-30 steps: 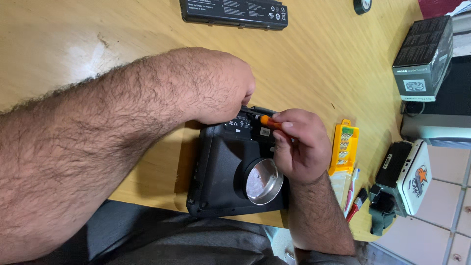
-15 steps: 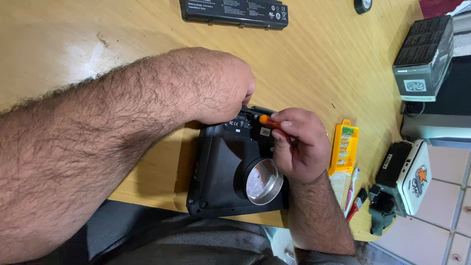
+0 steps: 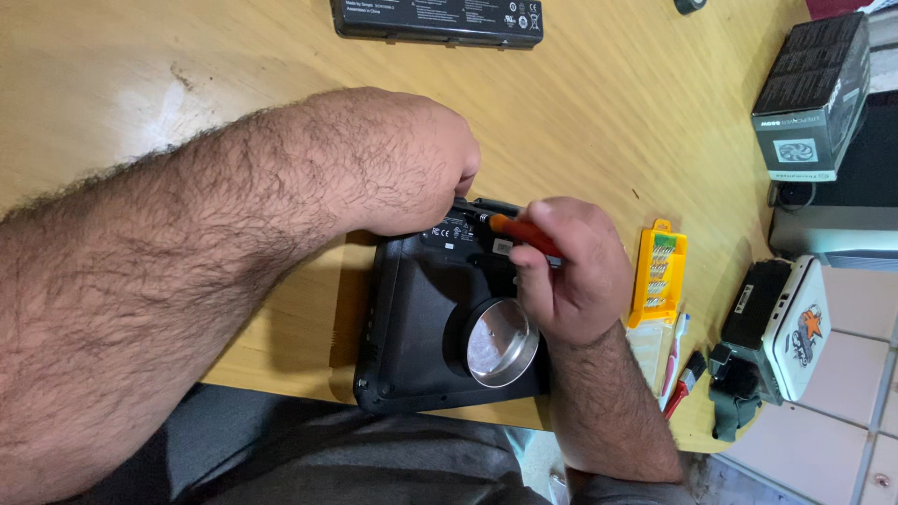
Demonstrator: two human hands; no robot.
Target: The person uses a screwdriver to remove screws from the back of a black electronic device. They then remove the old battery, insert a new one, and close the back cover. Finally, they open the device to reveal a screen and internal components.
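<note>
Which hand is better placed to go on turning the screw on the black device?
The right hand, probably. It already holds the orange screwdriver with its tip on the black device. The left hand rests on the device's top edge and seems to steady it.

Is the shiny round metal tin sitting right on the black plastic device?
Touching: the head view shows the shiny round metal tin resting on the black plastic device, no gap.

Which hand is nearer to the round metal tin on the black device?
Right. The right hand, holding an orange screwdriver, sits beside the round metal tin; the left hand is farther up, at the black device's top edge.
</note>
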